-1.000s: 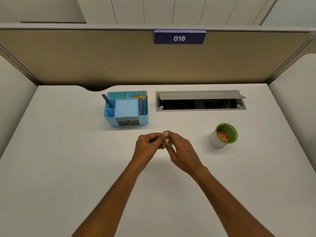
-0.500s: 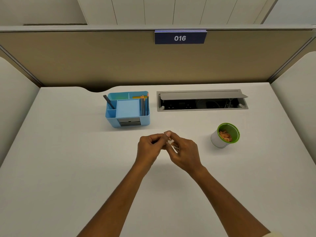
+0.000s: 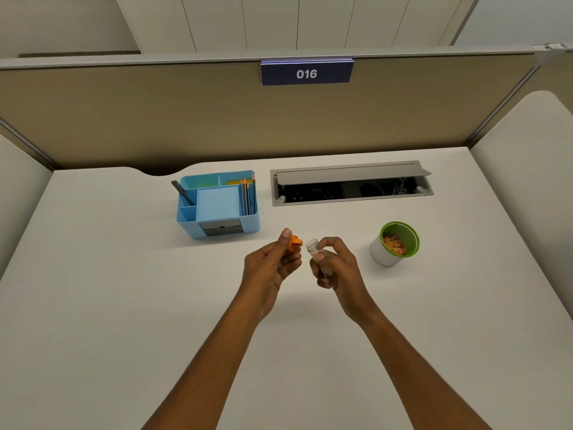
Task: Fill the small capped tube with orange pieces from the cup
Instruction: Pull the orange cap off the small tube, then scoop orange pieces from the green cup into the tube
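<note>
My right hand (image 3: 336,268) holds a small clear tube (image 3: 314,248), its open mouth tilted up and to the left. Between the fingertips of my left hand (image 3: 269,265) is the tube's orange cap (image 3: 295,242), a short gap away from the tube. Both hands hover above the desk's middle. To the right stands a white cup with a green rim (image 3: 394,243), tilted toward me, with orange pieces (image 3: 393,243) inside it.
A blue desk organiser (image 3: 217,204) with pencils and a notepad sits behind my left hand. An open cable tray (image 3: 350,184) is set into the white desk (image 3: 108,290) at the back. Beige partition walls enclose the desk on three sides.
My hands were joined together over the tube. They have now drawn apart, the cap coming off in the left hand and the open tube staying in the right.
</note>
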A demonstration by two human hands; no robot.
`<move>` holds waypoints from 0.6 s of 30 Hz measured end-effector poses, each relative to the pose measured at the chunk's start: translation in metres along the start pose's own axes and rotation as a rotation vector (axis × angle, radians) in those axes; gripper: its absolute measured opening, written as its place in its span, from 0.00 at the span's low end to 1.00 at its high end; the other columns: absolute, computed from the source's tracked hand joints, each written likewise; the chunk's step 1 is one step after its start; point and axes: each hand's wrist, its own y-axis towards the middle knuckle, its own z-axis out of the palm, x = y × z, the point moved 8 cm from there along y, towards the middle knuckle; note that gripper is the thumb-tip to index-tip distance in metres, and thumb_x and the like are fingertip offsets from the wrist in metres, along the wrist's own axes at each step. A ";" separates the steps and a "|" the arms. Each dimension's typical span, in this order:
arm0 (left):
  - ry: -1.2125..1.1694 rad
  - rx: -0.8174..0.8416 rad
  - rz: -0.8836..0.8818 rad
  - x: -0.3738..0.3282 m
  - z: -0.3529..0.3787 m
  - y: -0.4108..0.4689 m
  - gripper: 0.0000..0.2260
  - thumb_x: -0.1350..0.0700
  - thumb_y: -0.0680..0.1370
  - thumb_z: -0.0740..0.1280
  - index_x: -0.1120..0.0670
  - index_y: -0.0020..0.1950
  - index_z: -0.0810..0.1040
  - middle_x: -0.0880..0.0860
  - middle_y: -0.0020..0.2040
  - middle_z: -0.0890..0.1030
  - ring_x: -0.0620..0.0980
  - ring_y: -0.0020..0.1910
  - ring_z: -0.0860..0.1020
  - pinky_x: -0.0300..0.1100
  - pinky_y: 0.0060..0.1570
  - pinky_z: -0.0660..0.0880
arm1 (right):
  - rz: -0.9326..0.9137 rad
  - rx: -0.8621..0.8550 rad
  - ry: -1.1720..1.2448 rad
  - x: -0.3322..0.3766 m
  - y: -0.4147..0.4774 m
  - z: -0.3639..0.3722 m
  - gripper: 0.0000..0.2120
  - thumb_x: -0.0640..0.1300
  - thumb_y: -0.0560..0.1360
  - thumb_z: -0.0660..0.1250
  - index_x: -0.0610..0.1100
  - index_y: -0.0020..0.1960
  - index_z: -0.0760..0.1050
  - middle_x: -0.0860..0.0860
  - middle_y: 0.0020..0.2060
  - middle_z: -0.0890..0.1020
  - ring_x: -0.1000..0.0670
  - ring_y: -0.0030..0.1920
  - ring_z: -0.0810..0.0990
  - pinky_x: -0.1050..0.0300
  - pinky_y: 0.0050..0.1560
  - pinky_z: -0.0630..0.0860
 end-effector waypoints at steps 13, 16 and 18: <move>-0.264 0.136 -0.103 0.016 0.016 0.004 0.07 0.59 0.77 0.73 0.60 0.52 0.88 0.62 0.55 0.88 0.56 0.51 0.88 0.44 0.44 0.86 | 0.005 -0.316 0.763 0.010 -0.005 -0.120 0.13 0.32 0.77 0.65 0.38 0.59 0.82 0.45 0.53 0.84 0.51 0.42 0.76 0.61 0.41 0.78; -0.274 0.120 -0.110 0.021 0.009 0.008 0.07 0.61 0.80 0.71 0.60 0.52 0.89 0.62 0.56 0.88 0.56 0.52 0.88 0.44 0.44 0.86 | -0.024 -0.539 0.561 0.010 -0.012 -0.168 0.14 0.31 0.79 0.65 0.39 0.62 0.79 0.42 0.59 0.82 0.45 0.53 0.80 0.60 0.43 0.81; -0.282 0.122 -0.117 0.024 0.008 0.009 0.07 0.61 0.80 0.71 0.60 0.52 0.89 0.63 0.56 0.88 0.57 0.53 0.88 0.45 0.45 0.86 | -0.048 -0.689 0.273 0.015 -0.021 -0.194 0.19 0.31 0.77 0.68 0.44 0.65 0.76 0.41 0.61 0.80 0.43 0.56 0.81 0.58 0.45 0.82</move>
